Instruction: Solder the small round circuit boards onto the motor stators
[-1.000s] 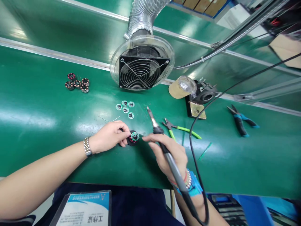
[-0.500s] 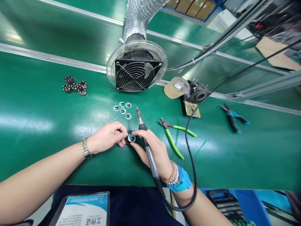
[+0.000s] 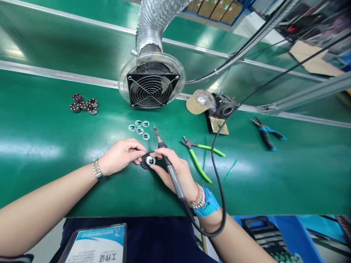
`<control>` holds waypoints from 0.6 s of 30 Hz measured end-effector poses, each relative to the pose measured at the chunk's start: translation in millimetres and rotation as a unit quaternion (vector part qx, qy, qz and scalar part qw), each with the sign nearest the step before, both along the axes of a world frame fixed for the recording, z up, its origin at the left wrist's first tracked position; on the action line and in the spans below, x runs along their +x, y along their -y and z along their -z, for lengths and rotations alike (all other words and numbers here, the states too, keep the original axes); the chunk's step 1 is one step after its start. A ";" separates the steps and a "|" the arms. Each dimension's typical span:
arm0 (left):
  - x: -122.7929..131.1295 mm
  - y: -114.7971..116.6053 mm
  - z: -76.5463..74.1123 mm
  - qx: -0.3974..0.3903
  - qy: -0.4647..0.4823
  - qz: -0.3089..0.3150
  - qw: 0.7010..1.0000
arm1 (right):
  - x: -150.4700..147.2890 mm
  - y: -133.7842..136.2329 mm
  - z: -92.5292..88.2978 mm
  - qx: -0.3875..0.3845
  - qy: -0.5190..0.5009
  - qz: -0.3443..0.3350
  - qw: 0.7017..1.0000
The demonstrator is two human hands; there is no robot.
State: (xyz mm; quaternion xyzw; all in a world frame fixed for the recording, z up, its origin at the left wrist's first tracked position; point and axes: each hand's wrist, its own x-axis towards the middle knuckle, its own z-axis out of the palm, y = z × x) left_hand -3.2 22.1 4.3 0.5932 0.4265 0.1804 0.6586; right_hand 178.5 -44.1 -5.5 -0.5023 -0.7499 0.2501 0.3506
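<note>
My left hand (image 3: 120, 155) pinches a small black round motor part topped by a round green circuit board (image 3: 149, 160) on the green bench. My right hand (image 3: 175, 170) holds a soldering iron (image 3: 167, 164) along its palm, tip pointing up and away, while its fingertips also touch the right side of the part. Just beyond the hands lie several loose round green circuit boards (image 3: 139, 128). A thin piece of wire (image 3: 112, 140) lies left of them.
A fume-extraction fan (image 3: 151, 86) with a foil duct stands behind. Several wound motor stators (image 3: 83, 103) sit far left. Green-handled cutters (image 3: 201, 155), an iron stand (image 3: 221, 113), a solder roll (image 3: 199, 101) and blue-handled pliers (image 3: 265, 133) lie to the right. The iron's black cable (image 3: 216, 175) loops right.
My right hand moved left with the soldering iron until its fingers met the part held by my left hand. The view shifted, so everything sits slightly further left.
</note>
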 end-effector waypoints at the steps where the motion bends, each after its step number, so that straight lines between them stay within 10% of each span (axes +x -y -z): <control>1: 0.1 -2.5 -0.3 0.008 0.010 0.009 1.000 | 0.1 -0.6 0.3 0.000 -0.004 0.000 1.000; 9: 1.8 -28.1 -2.4 0.079 0.021 0.197 0.977 | -1.7 0.1 2.0 0.018 -0.007 0.008 1.000; 18: 6.3 -31.4 -0.7 0.110 -0.001 0.210 0.971 | -3.7 5.0 -3.2 0.064 -0.029 0.029 0.997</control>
